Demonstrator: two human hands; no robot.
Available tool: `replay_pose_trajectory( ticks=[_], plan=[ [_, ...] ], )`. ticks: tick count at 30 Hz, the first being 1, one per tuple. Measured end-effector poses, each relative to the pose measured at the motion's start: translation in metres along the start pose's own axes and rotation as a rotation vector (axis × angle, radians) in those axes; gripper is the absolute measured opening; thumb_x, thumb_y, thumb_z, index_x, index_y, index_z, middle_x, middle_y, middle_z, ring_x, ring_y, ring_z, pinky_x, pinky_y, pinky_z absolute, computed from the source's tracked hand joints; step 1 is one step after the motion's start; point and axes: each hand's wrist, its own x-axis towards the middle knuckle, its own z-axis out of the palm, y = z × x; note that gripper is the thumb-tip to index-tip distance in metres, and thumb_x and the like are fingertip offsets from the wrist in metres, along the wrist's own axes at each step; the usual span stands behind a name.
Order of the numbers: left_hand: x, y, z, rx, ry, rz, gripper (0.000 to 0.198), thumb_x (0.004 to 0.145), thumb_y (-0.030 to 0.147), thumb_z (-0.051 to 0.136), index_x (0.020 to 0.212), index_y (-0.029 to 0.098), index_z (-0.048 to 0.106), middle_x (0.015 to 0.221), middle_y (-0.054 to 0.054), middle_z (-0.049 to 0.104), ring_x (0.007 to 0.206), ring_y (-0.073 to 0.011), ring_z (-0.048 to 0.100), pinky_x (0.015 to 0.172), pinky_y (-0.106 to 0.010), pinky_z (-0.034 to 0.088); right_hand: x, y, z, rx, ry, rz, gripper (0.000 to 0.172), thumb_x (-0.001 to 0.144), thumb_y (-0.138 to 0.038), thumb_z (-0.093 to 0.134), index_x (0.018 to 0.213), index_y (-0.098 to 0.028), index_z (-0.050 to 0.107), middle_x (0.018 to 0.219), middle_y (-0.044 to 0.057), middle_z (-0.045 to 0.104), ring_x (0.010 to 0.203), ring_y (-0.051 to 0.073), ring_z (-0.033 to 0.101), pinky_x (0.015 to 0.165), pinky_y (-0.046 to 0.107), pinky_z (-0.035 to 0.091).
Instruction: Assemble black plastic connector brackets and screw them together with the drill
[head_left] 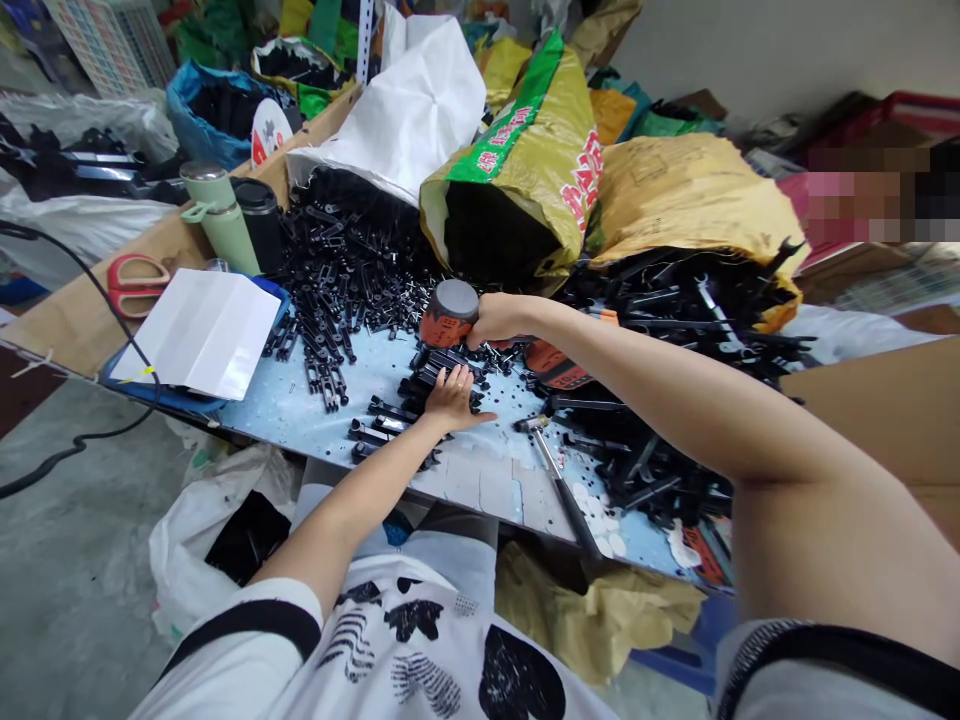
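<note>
My right hand (496, 318) is closed around the handle of a rubber mallet (448, 312) with a grey face and orange body, raised just above a small stack of black plastic parts (435, 368). My left hand (452, 398) lies flat with fingers spread on those black parts, pressing them onto the light blue table (285, 405). More assembled black pieces (379, 430) lie in a row just left of my left hand.
Piles of black plastic parts (345, 270) spill from white, green-yellow and yellow sacks (525, 160) at the back. A small metal hammer (551, 465) lies by the front edge. Two flasks (225, 215), red scissors (135, 283) and white paper (202, 330) sit at left.
</note>
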Motion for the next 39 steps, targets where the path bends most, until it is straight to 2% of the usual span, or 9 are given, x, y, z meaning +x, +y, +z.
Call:
replay_pose_trajectory(
  ticks=[6, 13, 16, 19, 23, 26, 33, 36, 39],
  plan=[
    [-0.001, -0.001, 0.003, -0.009, -0.008, 0.014, 0.102, 0.075, 0.079, 0.018, 0.144, 0.004, 0.022, 0.154, -0.015, 0.014, 0.143, -0.0263, 0.008, 0.116, -0.046, 0.005, 0.003, 0.001, 0.002, 0.121, -0.066, -0.04, 0.015, 0.066, -0.026, 0.068, 0.071, -0.012, 0.064, 0.047, -0.001, 0.052, 0.045, 0.012, 0.05, 0.042, 0.022, 0.038],
    [0.0, 0.0, -0.004, -0.012, -0.034, 0.02, 0.1, 0.075, 0.078, 0.022, 0.144, 0.006, 0.023, 0.154, -0.013, 0.014, 0.143, -0.0269, 0.006, 0.117, -0.045, 0.004, 0.0, -0.014, 0.009, -0.009, -0.068, -0.018, 0.009, 0.064, -0.021, 0.065, 0.066, -0.011, 0.064, 0.05, 0.002, 0.054, 0.05, 0.016, 0.053, 0.047, 0.025, 0.041],
    [-0.02, 0.002, -0.009, -0.029, -0.077, 0.007, 0.099, 0.077, 0.077, 0.02, 0.143, 0.004, 0.024, 0.154, -0.015, 0.013, 0.143, -0.0269, 0.005, 0.116, -0.044, 0.005, -0.009, -0.016, 0.014, -0.046, -0.011, -0.03, 0.013, 0.064, -0.025, 0.066, 0.065, -0.013, 0.065, 0.052, 0.003, 0.056, 0.054, 0.017, 0.056, 0.05, 0.026, 0.043],
    [-0.055, 0.0, -0.009, -0.047, -0.089, 0.014, 0.1, 0.077, 0.078, 0.018, 0.143, 0.002, 0.024, 0.153, -0.018, 0.012, 0.143, -0.0273, 0.005, 0.116, -0.042, 0.007, -0.022, -0.014, 0.02, -0.058, 0.059, -0.066, 0.015, 0.062, -0.027, 0.067, 0.068, -0.014, 0.066, 0.056, 0.003, 0.059, 0.057, 0.018, 0.058, 0.053, 0.026, 0.043],
    [-0.088, -0.005, -0.007, -0.03, -0.042, 0.017, 0.101, 0.078, 0.079, 0.019, 0.142, 0.002, 0.025, 0.152, -0.019, 0.017, 0.142, -0.0282, 0.008, 0.116, -0.043, 0.006, -0.037, -0.018, 0.026, 0.02, -0.039, -0.093, 0.013, 0.062, -0.026, 0.065, 0.07, -0.015, 0.066, 0.056, 0.002, 0.059, 0.054, 0.016, 0.057, 0.051, 0.025, 0.042],
    [-0.089, -0.007, -0.008, -0.041, -0.032, 0.058, 0.097, 0.079, 0.078, 0.017, 0.14, 0.004, 0.03, 0.151, -0.018, 0.022, 0.142, -0.0285, 0.012, 0.116, -0.044, 0.009, -0.042, -0.025, 0.027, -0.014, -0.082, -0.087, 0.014, 0.061, -0.026, 0.066, 0.07, -0.015, 0.066, 0.055, 0.002, 0.059, 0.054, 0.016, 0.057, 0.051, 0.025, 0.041],
    [-0.079, -0.001, -0.009, -0.079, -0.036, 0.134, 0.094, 0.08, 0.077, 0.018, 0.142, 0.007, 0.028, 0.151, -0.015, 0.024, 0.141, -0.0261, 0.015, 0.116, -0.042, 0.011, -0.035, -0.031, 0.037, -0.132, -0.037, -0.121, 0.013, 0.06, -0.024, 0.066, 0.07, -0.015, 0.066, 0.058, 0.003, 0.059, 0.056, 0.018, 0.057, 0.05, 0.026, 0.04],
    [-0.091, -0.001, -0.013, -0.068, -0.067, 0.114, 0.092, 0.08, 0.077, 0.019, 0.141, 0.009, 0.029, 0.151, -0.015, 0.023, 0.141, -0.0274, 0.015, 0.115, -0.042, 0.013, -0.04, -0.029, 0.041, -0.081, -0.009, -0.104, 0.016, 0.06, -0.022, 0.066, 0.075, -0.016, 0.066, 0.059, 0.002, 0.06, 0.056, 0.017, 0.057, 0.049, 0.024, 0.041],
    [-0.111, -0.003, -0.015, -0.039, -0.022, 0.093, 0.092, 0.081, 0.076, 0.018, 0.141, 0.008, 0.029, 0.151, -0.017, 0.023, 0.142, -0.0285, 0.014, 0.115, -0.043, 0.012, -0.054, -0.032, 0.041, -0.019, -0.008, -0.075, 0.02, 0.062, -0.025, 0.066, 0.079, -0.017, 0.067, 0.061, 0.002, 0.061, 0.056, 0.016, 0.058, 0.05, 0.024, 0.043]
  ],
)
